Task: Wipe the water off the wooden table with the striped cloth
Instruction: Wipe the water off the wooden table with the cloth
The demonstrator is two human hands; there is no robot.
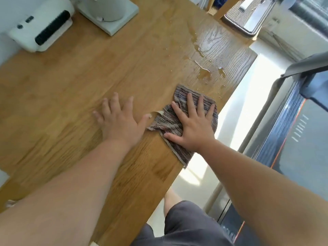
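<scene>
The striped cloth lies crumpled near the right edge of the wooden table, one corner hanging over the edge. My right hand presses flat on the cloth with fingers spread. My left hand rests flat on the bare wood just left of the cloth, its thumb close to the cloth's pale folded corner. Puddles and drops of water shine on the wood beyond the cloth, stretching toward the far right corner.
A white appliance with a black grille and a white kettle-like device on a square base stand at the table's far side. A grey ribbed tray sits beyond the far corner. A treadmill lies to the right.
</scene>
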